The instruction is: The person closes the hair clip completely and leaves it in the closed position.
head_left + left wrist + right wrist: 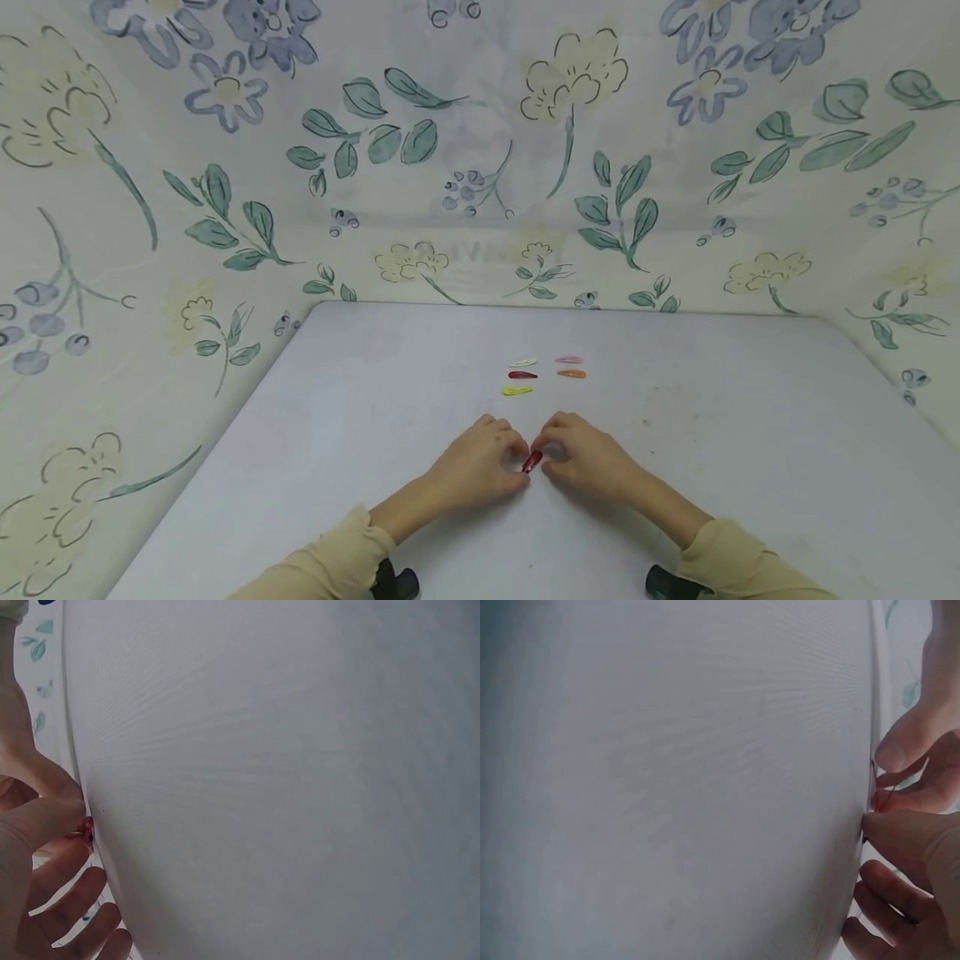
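A dark red snap hair clip (532,462) is held between both hands, low over the white table. My left hand (483,462) pinches its near end with thumb and forefinger. From the other side, the thumb and fingertips of my right hand (588,458) grip the clip. In the left wrist view a bit of the shiny red clip (89,829) shows at the fingertips. Its thin frame (886,793) looks spread apart in the right wrist view, partly hidden by fingers.
Beyond the hands lie several more hair clips: white (522,362), pink (569,360), red (522,375), orange (572,374) and yellow (517,391). The white table (375,400) ends at the back against a flower-patterned cloth (480,225).
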Available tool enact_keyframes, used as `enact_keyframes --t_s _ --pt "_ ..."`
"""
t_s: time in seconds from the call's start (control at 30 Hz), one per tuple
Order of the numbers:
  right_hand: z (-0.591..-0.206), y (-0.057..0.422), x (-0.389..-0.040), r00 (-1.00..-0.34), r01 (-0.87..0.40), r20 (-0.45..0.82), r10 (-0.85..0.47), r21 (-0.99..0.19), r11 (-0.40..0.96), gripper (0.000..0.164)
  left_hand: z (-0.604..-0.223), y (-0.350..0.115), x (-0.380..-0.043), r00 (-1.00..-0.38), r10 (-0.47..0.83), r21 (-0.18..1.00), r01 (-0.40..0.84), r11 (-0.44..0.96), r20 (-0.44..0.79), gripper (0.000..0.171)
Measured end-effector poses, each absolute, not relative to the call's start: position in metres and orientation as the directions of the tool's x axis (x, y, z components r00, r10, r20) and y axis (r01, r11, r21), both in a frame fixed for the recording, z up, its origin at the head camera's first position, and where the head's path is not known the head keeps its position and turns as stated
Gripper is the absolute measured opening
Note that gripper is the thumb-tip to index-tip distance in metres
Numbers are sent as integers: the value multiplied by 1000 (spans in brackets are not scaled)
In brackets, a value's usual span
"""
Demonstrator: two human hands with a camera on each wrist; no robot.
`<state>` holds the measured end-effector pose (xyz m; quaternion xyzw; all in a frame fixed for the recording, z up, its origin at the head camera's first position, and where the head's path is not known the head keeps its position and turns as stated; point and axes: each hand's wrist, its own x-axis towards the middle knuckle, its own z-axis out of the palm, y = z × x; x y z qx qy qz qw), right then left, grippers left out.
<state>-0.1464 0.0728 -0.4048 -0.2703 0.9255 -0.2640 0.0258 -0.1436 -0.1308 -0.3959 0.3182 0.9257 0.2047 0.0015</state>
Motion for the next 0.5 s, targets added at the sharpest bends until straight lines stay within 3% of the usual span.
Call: enact_keyframes --t_s 0.5 --pt "-403 70 -145 -845 -514 122 -520 -455 728 13 -396 -130 -144 -780 604 327 621 712 165 9"
